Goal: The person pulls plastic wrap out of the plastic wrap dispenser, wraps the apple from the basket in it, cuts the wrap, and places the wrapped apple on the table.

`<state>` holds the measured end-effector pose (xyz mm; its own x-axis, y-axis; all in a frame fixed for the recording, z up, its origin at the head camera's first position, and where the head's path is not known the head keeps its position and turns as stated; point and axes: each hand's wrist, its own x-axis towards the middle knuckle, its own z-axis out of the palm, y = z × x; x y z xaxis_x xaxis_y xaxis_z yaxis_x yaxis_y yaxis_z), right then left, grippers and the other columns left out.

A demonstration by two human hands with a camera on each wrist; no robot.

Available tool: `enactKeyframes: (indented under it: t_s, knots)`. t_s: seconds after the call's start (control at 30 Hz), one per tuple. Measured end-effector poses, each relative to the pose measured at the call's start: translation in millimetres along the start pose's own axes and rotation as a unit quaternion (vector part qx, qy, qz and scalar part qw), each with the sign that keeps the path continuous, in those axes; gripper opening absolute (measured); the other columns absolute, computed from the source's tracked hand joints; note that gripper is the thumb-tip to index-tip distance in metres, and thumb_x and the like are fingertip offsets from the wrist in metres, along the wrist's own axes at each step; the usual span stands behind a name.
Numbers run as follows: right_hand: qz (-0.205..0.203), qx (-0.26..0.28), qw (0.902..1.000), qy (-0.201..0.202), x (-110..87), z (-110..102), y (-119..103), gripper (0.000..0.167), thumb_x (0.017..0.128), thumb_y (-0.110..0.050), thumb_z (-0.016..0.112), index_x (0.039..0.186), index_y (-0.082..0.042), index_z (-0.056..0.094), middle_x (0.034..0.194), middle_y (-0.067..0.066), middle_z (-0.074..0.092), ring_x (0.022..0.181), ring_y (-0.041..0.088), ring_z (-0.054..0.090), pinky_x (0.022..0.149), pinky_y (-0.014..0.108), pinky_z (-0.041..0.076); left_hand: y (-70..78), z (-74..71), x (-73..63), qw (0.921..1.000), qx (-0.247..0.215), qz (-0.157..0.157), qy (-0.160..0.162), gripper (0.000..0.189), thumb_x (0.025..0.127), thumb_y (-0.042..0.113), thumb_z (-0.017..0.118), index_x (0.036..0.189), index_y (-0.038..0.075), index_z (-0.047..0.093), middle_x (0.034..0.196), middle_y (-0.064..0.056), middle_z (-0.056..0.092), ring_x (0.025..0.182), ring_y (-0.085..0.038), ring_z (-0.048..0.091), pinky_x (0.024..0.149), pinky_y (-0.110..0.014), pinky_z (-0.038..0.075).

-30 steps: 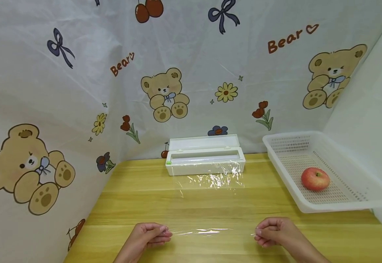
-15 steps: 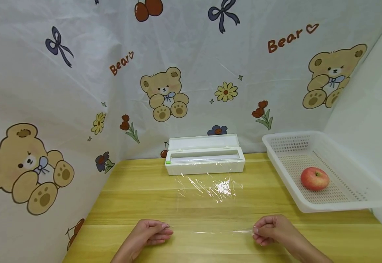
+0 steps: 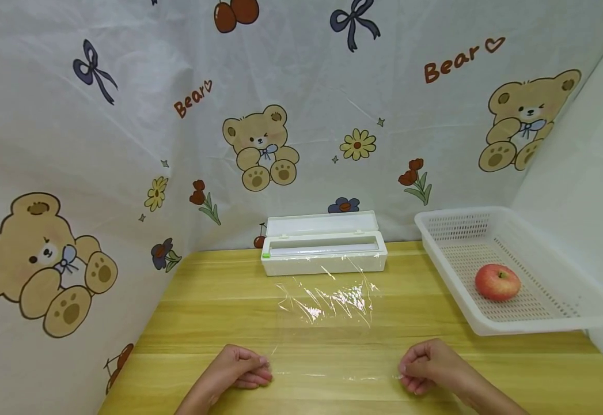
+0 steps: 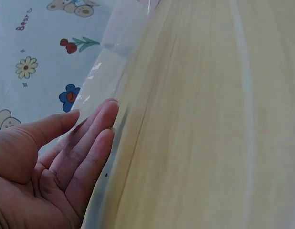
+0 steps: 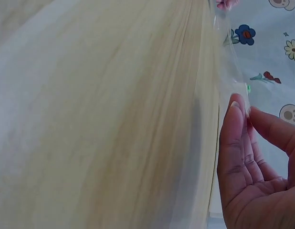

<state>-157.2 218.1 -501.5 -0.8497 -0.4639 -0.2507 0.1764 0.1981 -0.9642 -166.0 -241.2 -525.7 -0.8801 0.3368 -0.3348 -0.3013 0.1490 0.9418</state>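
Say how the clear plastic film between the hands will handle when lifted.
The clear plastic film is probably floppy, since glinting wrinkles cross it. It is likely light for its size: the yellow wooden tabletop shows through. Shiny, it may also be slippery.

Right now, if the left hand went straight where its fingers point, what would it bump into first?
Besides the clear film it already pinches, the left hand would probably meet the right hand first, across from it. Their exact depth is hard to tell, so it might just miss.

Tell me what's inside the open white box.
Inside the box, what looks like a pale roll shows. Its underside and the box's floor are hidden behind the front wall.
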Motion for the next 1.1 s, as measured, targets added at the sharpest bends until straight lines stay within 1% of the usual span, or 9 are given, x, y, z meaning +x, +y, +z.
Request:
enactKeyframes:
  t_s: [0.23,0.4,0.53,0.67,0.87,1.1]
  knots:
    - [0.005,-0.019,0.9998,-0.01,0.4,0.8,1.6,0.017,0.094,-0.005,0.067,0.091,0.012,0.067,0.078,0.017,0.072,0.065,0.019,0.069,0.058,0.03,0.061,1.8,0.1,-3.2,0.9994,0.034,0.005,-0.005,0.028,0.098,0.021,0.069,0.096,-0.006,0.076,0.087,-0.019,0.076,0.077,-0.025,0.076,0.063,-0.029,0.062]
    - [0.004,-0.025,0.9994,-0.022,0.1,1.0,1.4,0.015,0.093,-0.005,0.067,0.09,0.01,0.068,0.077,0.017,0.071,0.065,0.02,0.069,0.057,0.028,0.06,2.4,0.6,-6.3,0.9985,0.055,-0.002,-0.005,0.028,0.097,0.022,0.069,0.093,-0.005,0.077,0.083,-0.019,0.075,0.073,-0.024,0.076,0.06,-0.029,0.061]
    - [-0.003,-0.026,0.9991,-0.032,-0.4,1.8,4.2,0.012,0.092,-0.001,0.064,0.088,0.01,0.067,0.075,0.017,0.071,0.063,0.019,0.068,0.056,0.027,0.059,0.3,0.7,-9.1,0.998,0.063,-0.003,-0.009,0.027,0.096,0.021,0.07,0.091,-0.004,0.077,0.08,-0.02,0.075,0.07,-0.023,0.076,0.059,-0.029,0.061]
    - [-0.008,-0.035,0.9988,-0.034,-0.9,2.7,7.3,0.012,0.091,0.0,0.065,0.086,0.012,0.066,0.073,0.016,0.07,0.061,0.017,0.068,0.053,0.026,0.058,-1.8,0.2,-11.2,0.9977,0.064,-0.005,-0.023,0.026,0.095,0.022,0.072,0.09,-0.004,0.077,0.079,-0.019,0.075,0.069,-0.022,0.075,0.058,-0.027,0.06]
    - [-0.003,-0.047,0.9984,-0.029,-2.2,3.6,8.3,0.017,0.092,-0.003,0.069,0.085,0.012,0.065,0.071,0.017,0.07,0.059,0.017,0.067,0.052,0.026,0.058,-2.9,-2.1,-14.3,0.9963,0.064,-0.002,-0.058,0.028,0.096,0.023,0.072,0.091,-0.004,0.078,0.08,-0.02,0.075,0.069,-0.022,0.075,0.057,-0.026,0.06]
    - [-0.001,-0.055,0.9979,-0.034,-3.6,2.4,8.6,0.017,0.092,-0.003,0.07,0.084,0.011,0.065,0.071,0.017,0.069,0.06,0.018,0.068,0.053,0.027,0.059,-5.9,-4.7,-17.3,0.9954,0.064,-0.004,-0.072,0.027,0.095,0.022,0.073,0.088,-0.003,0.078,0.08,-0.022,0.074,0.068,-0.021,0.075,0.055,-0.024,0.059]
